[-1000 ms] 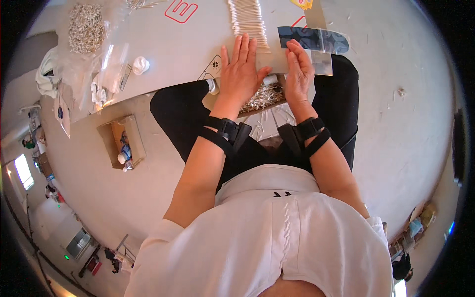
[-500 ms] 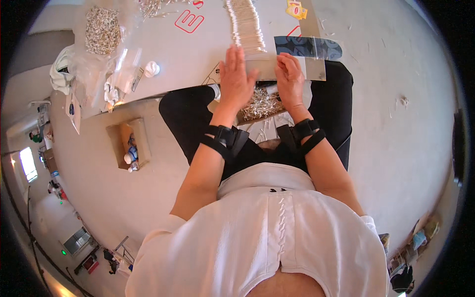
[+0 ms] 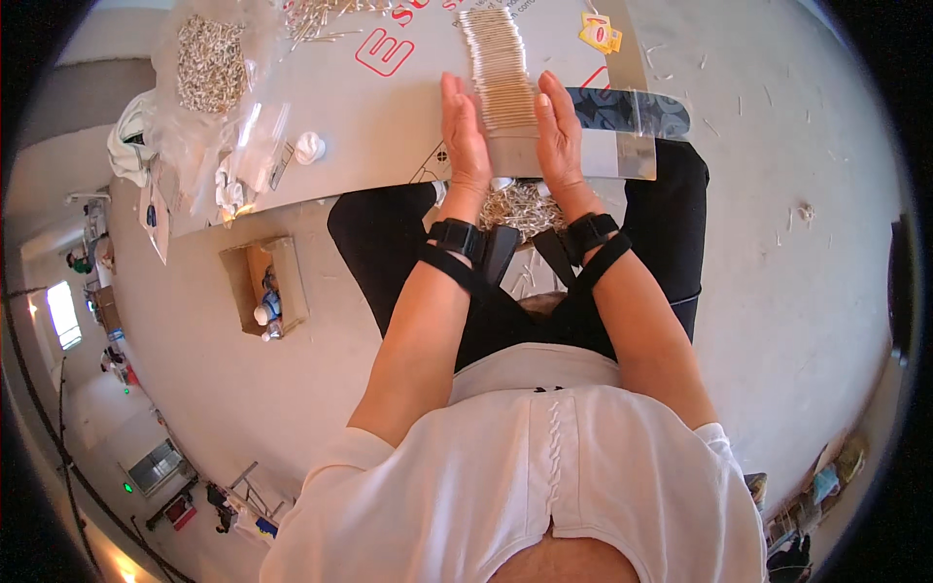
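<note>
A long, neat row of cotton swabs (image 3: 501, 73) lies on the table, the sticks stacked side by side and running away from me. My left hand (image 3: 466, 136) stands on edge along the row's left side, fingers straight and together. Opposite it, my right hand (image 3: 558, 136) is held the same way at the right side, close to the sticks or touching them. Neither hand grasps anything. Between my legs, under the table's edge, loose cotton swabs (image 3: 520, 211) fill a container partly hidden by my wrists.
At the left, a clear plastic bag (image 3: 211, 63) holds many swabs, near a small white round object (image 3: 309, 148). More loose swabs (image 3: 326, 19) lie at the back. Yellow packets (image 3: 600, 34) and a dark patterned strip (image 3: 627, 113) are at the right. A cardboard box (image 3: 292, 282) with bottles stands on the floor.
My right hand has gone from bent fingers near the row's close end to a straight hand along its right side. The left hand has turned on edge beside the row's left side.
</note>
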{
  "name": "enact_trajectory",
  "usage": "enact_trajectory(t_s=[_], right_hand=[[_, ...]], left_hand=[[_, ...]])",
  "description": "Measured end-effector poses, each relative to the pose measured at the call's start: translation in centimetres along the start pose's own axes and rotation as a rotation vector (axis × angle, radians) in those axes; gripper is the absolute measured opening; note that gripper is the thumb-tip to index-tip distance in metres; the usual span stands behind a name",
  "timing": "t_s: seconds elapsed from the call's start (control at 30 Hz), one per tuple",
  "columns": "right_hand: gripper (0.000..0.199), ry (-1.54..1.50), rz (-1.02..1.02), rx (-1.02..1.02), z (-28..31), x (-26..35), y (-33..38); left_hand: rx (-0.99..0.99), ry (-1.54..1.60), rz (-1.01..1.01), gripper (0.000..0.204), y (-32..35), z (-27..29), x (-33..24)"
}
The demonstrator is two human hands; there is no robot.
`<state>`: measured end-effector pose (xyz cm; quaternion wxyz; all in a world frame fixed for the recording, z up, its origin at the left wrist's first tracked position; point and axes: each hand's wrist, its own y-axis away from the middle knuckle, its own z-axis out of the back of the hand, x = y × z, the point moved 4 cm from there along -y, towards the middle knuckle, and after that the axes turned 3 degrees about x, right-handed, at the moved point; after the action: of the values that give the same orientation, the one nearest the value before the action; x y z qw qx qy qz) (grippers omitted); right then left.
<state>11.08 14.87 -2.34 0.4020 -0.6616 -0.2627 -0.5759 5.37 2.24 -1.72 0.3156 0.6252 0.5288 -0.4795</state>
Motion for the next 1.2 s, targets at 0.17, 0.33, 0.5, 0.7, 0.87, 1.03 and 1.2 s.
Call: enact_trajectory(t_s=[0.17,0.33,0.5,0.7,0.87,1.03,1.2], right_hand=[[0.042,-0.070,0.004,-0.024,0.3,0.0,-1.8],[0.035,-0.082,-0.019,-0.081,0.3,-0.4,-2.1],[0.022,0.165,-0.002,-0.064,3.0,0.7,-0.9],[0.022,0.434,0.161,0.120,2.1,2.5,-2.1],[0.017,0.630,0.189,0.228,1.4,2.5,-3.2],[0.014,0.738,0.252,0.233,1.1,2.5,-3.0],[0.013,0.732,0.244,0.240,1.1,2.6,-2.9]], left_hand=[[-0.109,0.017,-0.041,0.074,-1.5,0.9,-0.8],[-0.194,-0.212,-0.066,0.045,-2.4,1.7,-0.8],[0.029,-1.299,-0.294,0.012,-3.7,1.9,-3.4],[0.221,-1.325,-0.297,0.013,-5.0,1.8,-2.9],[0.241,-1.286,-0.247,0.012,-5.2,2.1,-2.5],[0.246,-1.298,-0.252,0.012,-5.3,2.3,-2.5],[0.274,-1.266,-0.231,0.011,-5.2,2.1,-2.5]])
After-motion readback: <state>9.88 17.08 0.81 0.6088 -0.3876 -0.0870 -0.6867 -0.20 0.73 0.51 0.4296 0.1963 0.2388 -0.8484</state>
